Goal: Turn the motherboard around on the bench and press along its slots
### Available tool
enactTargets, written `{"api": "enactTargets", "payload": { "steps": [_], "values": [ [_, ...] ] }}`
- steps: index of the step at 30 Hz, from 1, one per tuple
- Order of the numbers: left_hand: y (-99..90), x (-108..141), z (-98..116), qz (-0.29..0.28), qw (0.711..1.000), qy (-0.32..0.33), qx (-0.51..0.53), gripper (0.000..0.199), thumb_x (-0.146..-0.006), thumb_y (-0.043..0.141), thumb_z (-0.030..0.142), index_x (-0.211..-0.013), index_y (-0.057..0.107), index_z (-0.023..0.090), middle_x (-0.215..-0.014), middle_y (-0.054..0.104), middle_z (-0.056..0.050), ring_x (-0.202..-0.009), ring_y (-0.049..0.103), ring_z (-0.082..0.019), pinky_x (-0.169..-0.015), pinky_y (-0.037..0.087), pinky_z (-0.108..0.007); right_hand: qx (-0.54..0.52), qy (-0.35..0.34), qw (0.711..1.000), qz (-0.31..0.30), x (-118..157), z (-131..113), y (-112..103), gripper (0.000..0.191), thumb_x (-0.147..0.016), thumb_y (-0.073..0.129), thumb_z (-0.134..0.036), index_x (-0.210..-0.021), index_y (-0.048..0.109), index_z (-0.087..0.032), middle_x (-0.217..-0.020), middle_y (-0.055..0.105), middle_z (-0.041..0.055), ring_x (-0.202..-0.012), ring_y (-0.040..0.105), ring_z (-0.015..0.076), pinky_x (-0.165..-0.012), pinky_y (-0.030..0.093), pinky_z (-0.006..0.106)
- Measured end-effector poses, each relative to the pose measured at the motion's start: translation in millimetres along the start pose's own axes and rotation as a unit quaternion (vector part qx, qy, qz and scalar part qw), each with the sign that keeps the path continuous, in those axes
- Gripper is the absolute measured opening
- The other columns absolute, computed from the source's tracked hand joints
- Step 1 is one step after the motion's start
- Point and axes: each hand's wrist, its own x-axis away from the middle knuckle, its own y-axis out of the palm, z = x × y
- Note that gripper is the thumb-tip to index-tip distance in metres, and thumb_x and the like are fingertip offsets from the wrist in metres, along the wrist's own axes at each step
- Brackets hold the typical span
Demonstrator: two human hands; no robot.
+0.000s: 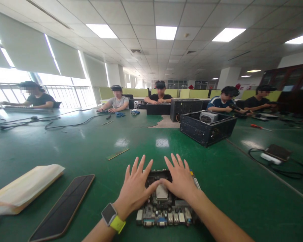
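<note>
A computer motherboard lies on the green table right in front of me, its row of ports facing my body. Near its middle sits a square silver processor. My left hand is spread over the board's left side, wearing a watch with a yellow-green strap on the wrist. Over the right side my right hand is spread too, fingers pointing away from me. The two thumbs meet just above the processor. Neither hand holds anything; whether the palms touch the board I cannot tell. Both hands hide parts of its sides.
A memory stick lies beyond my left hand. To the left are a smartphone and a paper-wrapped packet. An open computer case stands ahead right, with a cabled black box nearer. Several people sit around the table.
</note>
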Motion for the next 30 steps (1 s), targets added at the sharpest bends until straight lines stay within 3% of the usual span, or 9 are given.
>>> {"api": "enactTargets", "payload": {
  "steps": [2, 5, 8, 12, 17, 24, 30],
  "values": [
    [1.7, 0.1, -7.3, 0.0, 1.0, -0.014, 0.016, 0.065, -0.085, 0.053, 0.054, -0.142, 0.036, 0.028, -0.15, 0.033, -0.011, -0.136, 0.027, -0.037, -0.105, 0.025, -0.059, -0.022, 0.006, 1.0, -0.013, -0.9, 7.0, -0.2, 0.076, -0.08, 0.053, -0.056, -0.145, 0.03, -0.024, -0.152, 0.025, 0.011, -0.14, 0.015, 0.0321, -0.11, 0.014, 0.052],
    [4.3, 0.1, -18.1, -0.001, 0.997, -0.034, 0.07, 0.042, -0.085, 0.057, 0.039, -0.123, 0.055, 0.022, -0.124, 0.06, -0.009, -0.116, 0.052, -0.029, -0.098, 0.041, -0.047, -0.069, 0.024, 0.997, -0.016, -3.5, 19.4, -0.2, 0.052, -0.083, 0.052, -0.046, -0.128, 0.053, -0.02, -0.137, 0.049, 0.0105, -0.128, 0.039, 0.0268, -0.105, 0.029, 0.041],
    [6.9, -0.6, -24.2, -0.004, 0.994, -0.026, 0.11, 0.018, -0.085, 0.056, 0.027, -0.101, 0.063, 0.022, -0.111, 0.065, -0.005, -0.106, 0.057, -0.025, -0.091, 0.046, -0.042, -0.114, 0.038, 0.993, -0.005, -6.7, 27.9, 2.6, 0.031, -0.084, 0.051, -0.035, -0.107, 0.065, -0.02, -0.113, 0.064, 0.0069, -0.109, 0.054, 0.0214, -0.095, 0.038, 0.033],
    [9.9, -2.0, -24.5, -0.015, 0.992, 0.015, 0.124, 0.019, -0.083, 0.059, 0.023, -0.102, 0.064, 0.023, -0.119, 0.063, -0.004, -0.114, 0.051, -0.025, -0.097, 0.042, -0.044, -0.149, 0.008, 0.989, 0.014, -8.6, 30.1, 7.7, 0.022, -0.084, 0.049, -0.027, -0.095, 0.067, -0.022, -0.105, 0.067, 0.0027, -0.102, 0.055, 0.0186, -0.092, 0.039, 0.03],
    [11.5, -1.7, -24.8, -0.031, 0.987, 0.023, 0.153, 0.022, -0.086, 0.057, 0.026, -0.106, 0.064, 0.021, -0.112, 0.066, -0.006, -0.106, 0.056, -0.024, -0.095, 0.045, -0.042, -0.146, -0.003, 0.989, 0.028, -7.8, 25.7, 7.1, 0.024, -0.086, 0.047, -0.029, -0.095, 0.068, -0.022, -0.107, 0.067, 0.0029, -0.103, 0.055, 0.0188, -0.092, 0.038, 0.031],
    [15.4, -1.7, -29.1, -0.037, 0.986, 0.0, 0.16, 0.022, -0.085, 0.058, 0.024, -0.106, 0.064, 0.021, -0.114, 0.065, -0.006, -0.106, 0.059, -0.023, -0.096, 0.046, -0.04, -0.088, 0.039, 0.995, -0.005, -7.9, 27.3, 14.4, 0.031, -0.086, 0.047, -0.032, -0.113, 0.063, -0.025, -0.112, 0.065, 0.0038, -0.106, 0.055, 0.0202, -0.092, 0.036, 0.033],
    [15.5, -4.2, -28.4, -0.026, 0.981, 0.022, 0.191, 0.021, -0.085, 0.057, 0.02, -0.105, 0.063, 0.021, -0.111, 0.063, -0.006, -0.102, 0.058, -0.022, -0.094, 0.047, -0.038, -0.068, 0.064, 0.996, -0.009, -9.8, 28.7, 18.4, 0.025, -0.085, 0.048, -0.032, -0.102, 0.067, -0.028, -0.105, 0.067, 0.0016, -0.103, 0.054, 0.0203, -0.088, 0.034, 0.034]
  ]
}}
